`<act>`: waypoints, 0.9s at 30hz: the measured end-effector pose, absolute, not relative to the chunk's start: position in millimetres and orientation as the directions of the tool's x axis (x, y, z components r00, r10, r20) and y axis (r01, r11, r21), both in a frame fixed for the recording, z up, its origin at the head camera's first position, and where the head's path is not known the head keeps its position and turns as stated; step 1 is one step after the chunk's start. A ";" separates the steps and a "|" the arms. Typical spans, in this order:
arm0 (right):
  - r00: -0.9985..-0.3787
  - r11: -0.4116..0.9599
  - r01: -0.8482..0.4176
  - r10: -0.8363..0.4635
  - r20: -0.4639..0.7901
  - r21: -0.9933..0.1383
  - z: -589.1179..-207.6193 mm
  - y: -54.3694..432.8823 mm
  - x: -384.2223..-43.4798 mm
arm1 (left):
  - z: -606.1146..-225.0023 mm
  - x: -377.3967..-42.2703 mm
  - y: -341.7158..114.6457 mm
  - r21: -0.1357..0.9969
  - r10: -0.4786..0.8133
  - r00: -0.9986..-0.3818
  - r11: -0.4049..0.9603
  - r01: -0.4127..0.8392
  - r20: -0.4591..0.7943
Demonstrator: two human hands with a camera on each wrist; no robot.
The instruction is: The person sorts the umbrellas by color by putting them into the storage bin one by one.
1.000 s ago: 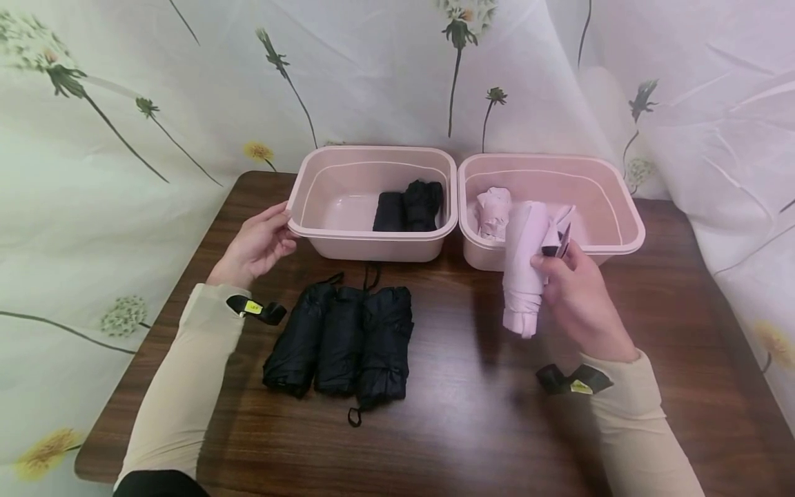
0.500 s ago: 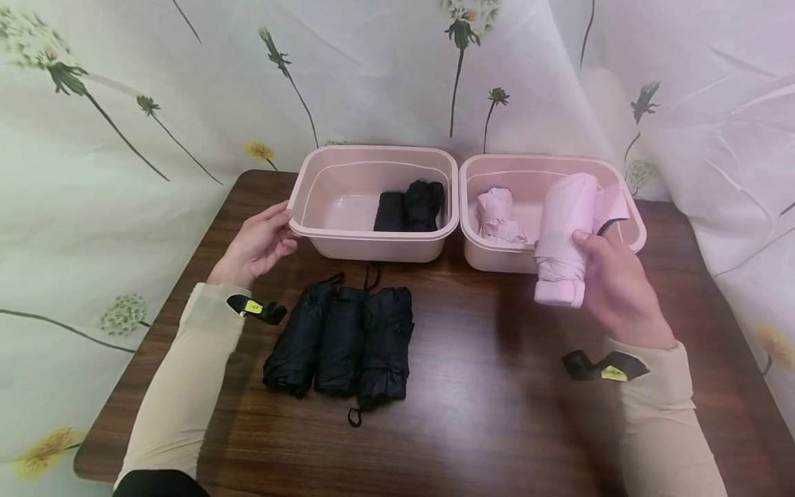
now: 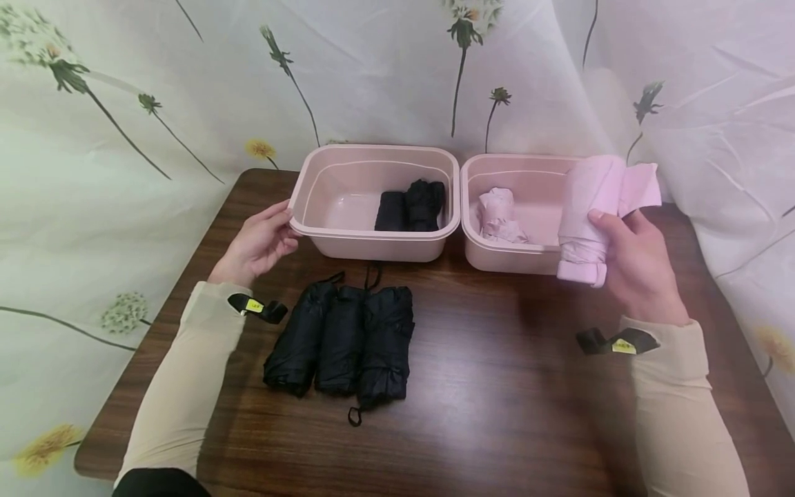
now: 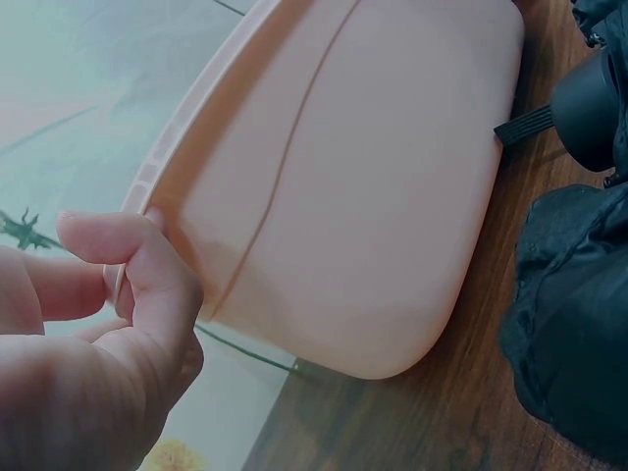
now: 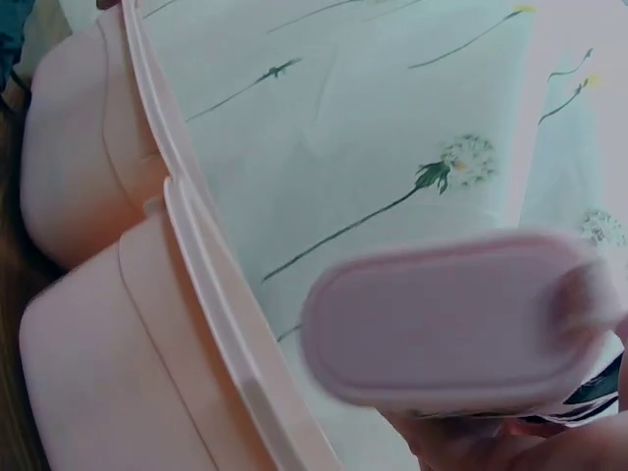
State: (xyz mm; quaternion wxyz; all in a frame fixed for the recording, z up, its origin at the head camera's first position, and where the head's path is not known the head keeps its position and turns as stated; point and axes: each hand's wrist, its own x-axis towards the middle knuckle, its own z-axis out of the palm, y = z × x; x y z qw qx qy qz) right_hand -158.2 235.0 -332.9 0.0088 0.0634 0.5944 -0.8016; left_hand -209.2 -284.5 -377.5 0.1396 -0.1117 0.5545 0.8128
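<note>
My right hand (image 3: pixel 642 266) grips a folded pink umbrella (image 3: pixel 590 207) above the right end of the right pink bin (image 3: pixel 509 259). The umbrella tilts, and its flat oval end (image 5: pixel 442 324) faces the camera in the right wrist view. Inside that bin, at its left, lies another pink umbrella (image 3: pixel 497 214). With thumb and fingers my left hand (image 3: pixel 257 245) pinches the rim at the left end of the left pink bin (image 3: pixel 375 247). Two folded black umbrellas (image 3: pixel 422 206) lie at the right side of that bin.
Three folded black umbrellas (image 3: pixel 338 342) lie side by side on the dark wooden table (image 3: pixel 484 400), in front of the left bin. The bins stand rim to rim at the table's back, against a flower-printed cloth (image 3: pixel 385 76).
My right hand has carried the pink umbrella to the right and farther back, from the right bin's front to over its right end. The left hand has stayed on the rim.
</note>
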 end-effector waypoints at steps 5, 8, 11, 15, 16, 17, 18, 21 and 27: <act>-0.989 -0.307 0.089 0.087 -0.121 -0.948 -331.5 237.5 -167.1 | -376.9 -209.7 -284.8 0.868 0.114 -0.935 -0.348 -0.354 -0.335; -0.989 -0.335 0.076 0.091 -0.112 -0.939 -330.0 238.6 -171.2 | -376.3 -209.3 -284.9 0.868 0.113 -0.934 -0.346 -0.356 -0.338; -0.989 -0.349 0.068 0.103 -0.110 -0.935 -329.4 240.0 -174.5 | -376.0 -209.3 -284.4 0.866 0.113 -0.934 -0.350 -0.357 -0.339; -0.986 -0.315 0.061 0.126 -0.106 -0.947 -330.3 241.6 -179.3 | -376.0 -209.5 -283.8 0.866 0.120 -0.935 -0.354 -0.354 -0.333; -0.985 -0.280 0.059 0.137 -0.101 -0.958 -330.5 242.1 -180.5 | -376.1 -209.6 -283.8 0.866 0.120 -0.935 -0.353 -0.353 -0.332; -0.984 -0.256 0.058 0.150 -0.099 -0.965 -330.6 242.5 -181.8 | -376.2 -209.6 -283.8 0.867 0.118 -0.936 -0.352 -0.352 -0.331; -0.982 -0.239 0.057 0.163 -0.098 -0.969 -330.8 242.9 -183.3 | -376.3 -209.7 -283.7 0.868 0.117 -0.936 -0.351 -0.351 -0.331; -0.979 -0.232 0.051 0.181 -0.095 -0.971 -330.4 243.5 -187.3 | -376.0 -209.5 -283.5 0.870 0.107 -0.936 -0.348 -0.350 -0.334; -0.974 -0.282 0.063 0.193 -0.121 -0.957 -328.5 242.4 -193.8 | -374.8 -208.0 -282.5 0.870 0.103 -0.938 -0.351 -0.347 -0.332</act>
